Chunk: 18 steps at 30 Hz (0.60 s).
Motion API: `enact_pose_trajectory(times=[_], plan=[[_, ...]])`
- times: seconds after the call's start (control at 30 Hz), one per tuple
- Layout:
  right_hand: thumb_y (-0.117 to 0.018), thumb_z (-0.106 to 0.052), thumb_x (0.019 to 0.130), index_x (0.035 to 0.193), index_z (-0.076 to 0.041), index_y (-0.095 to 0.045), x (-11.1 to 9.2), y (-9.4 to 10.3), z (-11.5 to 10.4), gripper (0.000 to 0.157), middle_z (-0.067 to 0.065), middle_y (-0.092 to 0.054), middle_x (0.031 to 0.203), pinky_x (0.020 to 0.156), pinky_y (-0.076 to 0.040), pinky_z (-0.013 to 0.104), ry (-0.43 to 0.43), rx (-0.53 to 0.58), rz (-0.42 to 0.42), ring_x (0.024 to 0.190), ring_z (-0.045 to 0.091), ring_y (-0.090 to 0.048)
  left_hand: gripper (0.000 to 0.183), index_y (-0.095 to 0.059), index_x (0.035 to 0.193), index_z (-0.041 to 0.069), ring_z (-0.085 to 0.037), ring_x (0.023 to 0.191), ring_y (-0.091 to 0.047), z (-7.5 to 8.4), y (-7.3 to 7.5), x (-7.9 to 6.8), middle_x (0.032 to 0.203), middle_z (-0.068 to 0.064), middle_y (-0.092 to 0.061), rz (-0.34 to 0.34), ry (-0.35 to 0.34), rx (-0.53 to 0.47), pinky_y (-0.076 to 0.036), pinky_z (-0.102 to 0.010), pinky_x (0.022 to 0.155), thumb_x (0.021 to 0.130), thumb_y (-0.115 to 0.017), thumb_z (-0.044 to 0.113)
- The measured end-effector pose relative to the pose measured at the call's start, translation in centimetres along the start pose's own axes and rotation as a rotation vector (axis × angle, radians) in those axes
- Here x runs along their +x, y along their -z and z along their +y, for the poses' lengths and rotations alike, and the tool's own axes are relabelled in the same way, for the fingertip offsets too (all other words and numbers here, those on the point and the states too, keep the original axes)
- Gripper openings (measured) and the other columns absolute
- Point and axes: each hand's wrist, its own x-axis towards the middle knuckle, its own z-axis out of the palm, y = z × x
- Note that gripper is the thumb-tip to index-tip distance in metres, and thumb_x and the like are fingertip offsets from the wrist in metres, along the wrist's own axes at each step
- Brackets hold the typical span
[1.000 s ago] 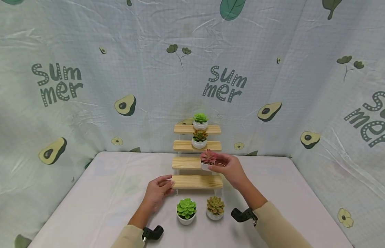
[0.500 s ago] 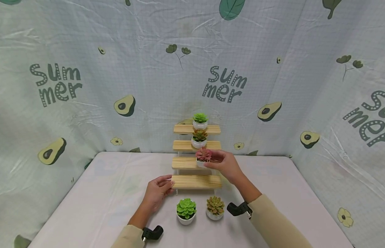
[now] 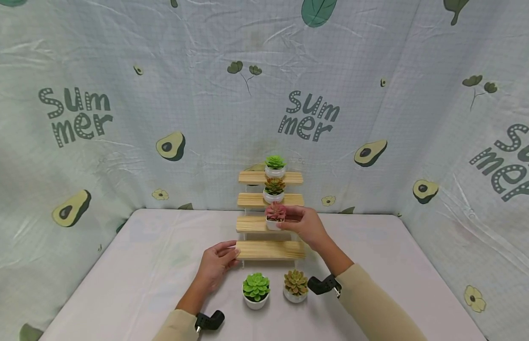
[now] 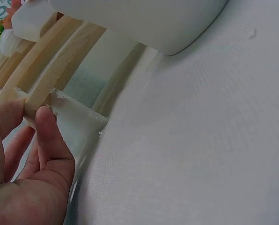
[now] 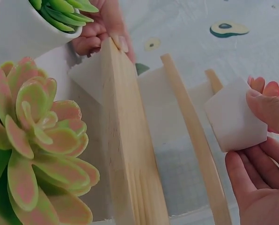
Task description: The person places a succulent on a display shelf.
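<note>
My right hand (image 3: 306,226) grips a pink succulent (image 3: 275,211) in a white pot (image 5: 235,115), held at the third step down of a tiered wooden stand (image 3: 270,250). Whether the pot's base touches that step I cannot tell. At the lowest step's left end, my left hand (image 3: 217,263) pinches the board between thumb and fingers, as the left wrist view also shows. On the top step sits a bright green succulent (image 3: 275,163). One step below it stands a reddish-green succulent (image 3: 274,186).
In front of the stand, a green potted succulent (image 3: 255,289) and a yellowish one (image 3: 296,284) stand on the white-covered table (image 3: 149,265). A printed curtain (image 3: 230,156) hangs close behind the stand.
My right hand has moved left along the third step with the pink succulent, from its right part toward the middle. The left hand stays on the lowest step.
</note>
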Motion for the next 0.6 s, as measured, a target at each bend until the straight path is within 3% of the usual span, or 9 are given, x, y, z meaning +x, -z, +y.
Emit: enact_pose_trajectory(times=[0.6], plan=[[-0.08,-0.018,0.074,0.117,-0.014,-0.065,0.48,-0.53,0.34,0.046,0.007,-0.067,0.114,0.078,-0.057,0.03,0.029,0.037,-0.001,0.103,0.021,-0.065,0.043,-0.058,0.124,0.001,-0.013,0.076,-0.063,-0.1,0.04,0.17,0.097,-0.007,-0.067,0.01,0.012,0.004,-0.057,-0.025,0.065,0.083,-0.071,0.008]])
